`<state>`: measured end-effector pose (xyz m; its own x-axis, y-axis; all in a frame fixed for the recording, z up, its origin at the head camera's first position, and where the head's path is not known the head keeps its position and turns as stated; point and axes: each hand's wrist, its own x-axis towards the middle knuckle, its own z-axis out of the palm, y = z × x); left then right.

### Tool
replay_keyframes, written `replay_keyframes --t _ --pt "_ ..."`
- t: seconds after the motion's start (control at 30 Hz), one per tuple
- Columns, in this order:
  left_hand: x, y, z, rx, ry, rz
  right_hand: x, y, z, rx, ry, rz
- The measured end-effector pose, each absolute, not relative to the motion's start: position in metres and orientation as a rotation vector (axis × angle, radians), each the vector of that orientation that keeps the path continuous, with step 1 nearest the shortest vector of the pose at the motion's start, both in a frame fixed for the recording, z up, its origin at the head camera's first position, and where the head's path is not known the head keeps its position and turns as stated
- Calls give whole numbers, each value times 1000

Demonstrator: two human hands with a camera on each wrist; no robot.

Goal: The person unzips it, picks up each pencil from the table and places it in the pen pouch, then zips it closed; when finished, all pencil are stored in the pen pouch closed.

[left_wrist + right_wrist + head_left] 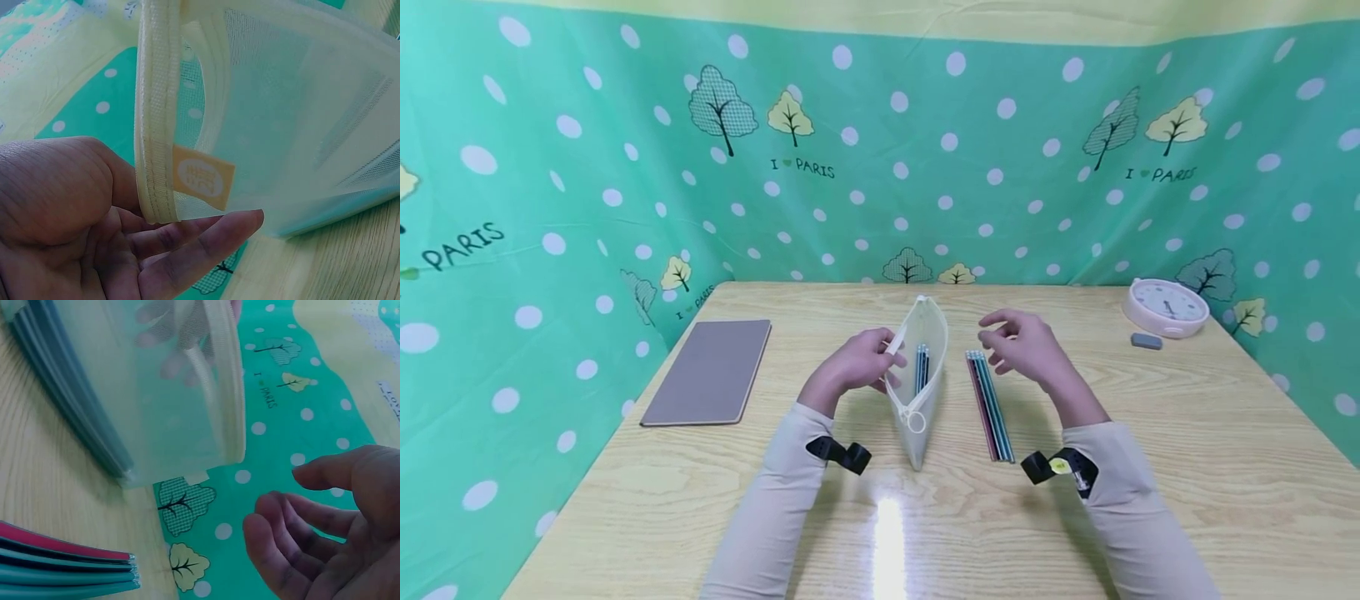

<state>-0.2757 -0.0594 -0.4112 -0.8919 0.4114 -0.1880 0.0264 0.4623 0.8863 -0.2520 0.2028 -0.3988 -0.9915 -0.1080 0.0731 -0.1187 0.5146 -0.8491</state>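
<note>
A pale mesh zip pouch (921,330) stands upright with its mouth wide apart, and a round zipper pull hangs at its near end. Several dark pencils (922,371) lean inside it. My left hand (863,362) pinches the pouch's left rim between thumb and fingers, beside a small yellow label (203,178). Right of the pouch, several pencils (990,408), pink, black and teal, lie side by side on the table. Above their far ends hovers my right hand (1018,346), fingers loosely bent, holding nothing; a gap shows between its thumb and fingertips (300,475).
A grey notebook (707,372) lies at the left of the wooden table (970,533). Toward the back right are a pink round clock (1167,307) and a small grey eraser (1146,341). Green dotted cloth (925,200) hangs behind and along the sides.
</note>
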Motion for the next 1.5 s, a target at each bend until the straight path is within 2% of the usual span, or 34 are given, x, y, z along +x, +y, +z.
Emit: replay_keyframes --t 0.27,0.47,0.57,0.93,1.3,1.5 --pt "-277 -57 -415 363 2336 1399 -265 203 -437 49 -2972 1206" --pt "-278 -59 -413 375 2336 1382 -282 208 -459 51 -3224 921" --pt "-281 -57 -411 392 2345 1371 -290 210 -463 56 -3270 956" --pt "-283 -52 -403 387 2330 1382 -302 234 -472 -106 -3128 1554" --pt "-279 -56 -408 346 2327 1411 -294 230 -465 -7 -3257 1114" --pt "-281 -55 -409 353 2354 1392 -292 242 -454 25 -3201 1232"
